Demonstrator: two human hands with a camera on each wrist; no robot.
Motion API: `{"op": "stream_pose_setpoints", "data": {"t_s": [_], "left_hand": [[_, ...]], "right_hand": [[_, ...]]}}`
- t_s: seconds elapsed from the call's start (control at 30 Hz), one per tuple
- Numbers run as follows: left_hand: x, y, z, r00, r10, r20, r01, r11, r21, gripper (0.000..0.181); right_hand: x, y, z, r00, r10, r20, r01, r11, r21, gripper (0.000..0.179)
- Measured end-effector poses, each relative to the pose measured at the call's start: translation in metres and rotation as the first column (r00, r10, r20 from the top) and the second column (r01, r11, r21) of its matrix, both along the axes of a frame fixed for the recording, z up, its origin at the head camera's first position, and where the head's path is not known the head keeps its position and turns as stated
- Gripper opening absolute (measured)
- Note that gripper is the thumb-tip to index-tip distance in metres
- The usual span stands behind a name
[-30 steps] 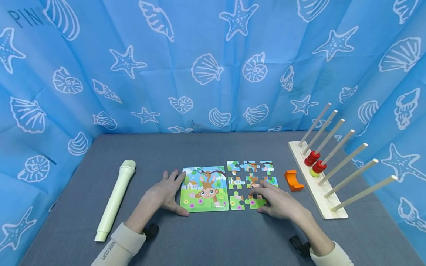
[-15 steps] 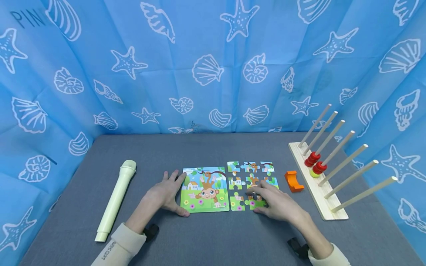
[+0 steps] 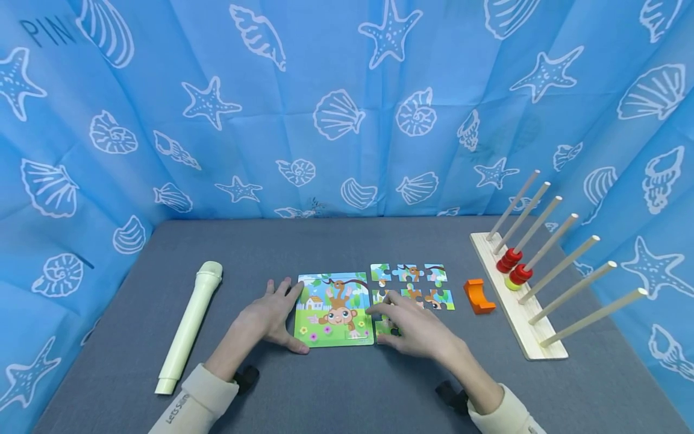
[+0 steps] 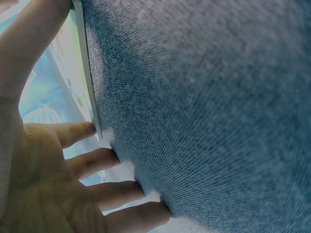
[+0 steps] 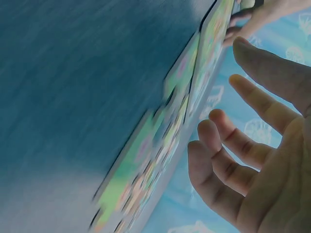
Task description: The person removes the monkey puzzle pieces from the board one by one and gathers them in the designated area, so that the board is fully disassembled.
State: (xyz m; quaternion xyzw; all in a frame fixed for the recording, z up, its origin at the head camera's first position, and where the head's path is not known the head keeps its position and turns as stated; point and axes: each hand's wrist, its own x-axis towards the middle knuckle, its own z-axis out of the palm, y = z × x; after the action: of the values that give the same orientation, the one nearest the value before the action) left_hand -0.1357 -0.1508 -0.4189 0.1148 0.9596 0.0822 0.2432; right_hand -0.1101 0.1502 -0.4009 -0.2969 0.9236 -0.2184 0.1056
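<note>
Right hand [image 3: 414, 328] has slid leftward since the earlier frames, off the lower right loose pieces and onto the lower left ones, next to the picture board [image 3: 333, 308]. Left hand [image 3: 268, 313] unchanged.

Right hand: fingers spread and fairly straight, laid flat over the bottom row of the loose puzzle pieces [image 3: 412, 283]; index tip near the board's right edge. Nothing pinched as far as the head view shows; the right wrist view shows the fingers [image 5: 233, 150] extended and apart, no grip closed. The piece under the palm is hidden.

Left hand: released, fingers straight, fingertips [image 4: 80, 133] against the board's left edge, thumb at its near left corner, bracing it.

Board and pieces lie flat at the middle of the desk [image 3: 347, 247], toward the near edge; pieces just right of the board in rows.

Handling, as a judgement: thin flat card, light, stiff, hard to lift from the cloth. Best slid to a free edge, then pinched by the rim.

Outward: orange block [image 3: 479, 295] right of the pieces; peg rack [image 3: 517, 301] with red rings [image 3: 514, 265] along the desk's right edge; pale flute-like tube [image 3: 190, 325] toward the left edge.
</note>
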Motion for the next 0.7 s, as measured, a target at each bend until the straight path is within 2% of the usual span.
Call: {"op": "stream_pose_setpoints", "data": {"t_s": [0.3, 0.7], "left_hand": [[0.0, 0.0, -0.001, 1.0, 0.008, 0.004, -0.008, 1.0, -0.011, 0.135], [-0.002, 0.0, -0.002, 1.0, 0.01, 0.008, -0.01, 1.0, -0.008, 0.135]], "right_hand": [[-0.001, -0.036, -0.006, 0.999, 0.051, 0.012, -0.051, 0.999, 0.003, 0.043], [-0.005, -0.049, -0.014, 0.998, 0.021, 0.066, -0.027, 0.995, 0.091, 0.049]]}}
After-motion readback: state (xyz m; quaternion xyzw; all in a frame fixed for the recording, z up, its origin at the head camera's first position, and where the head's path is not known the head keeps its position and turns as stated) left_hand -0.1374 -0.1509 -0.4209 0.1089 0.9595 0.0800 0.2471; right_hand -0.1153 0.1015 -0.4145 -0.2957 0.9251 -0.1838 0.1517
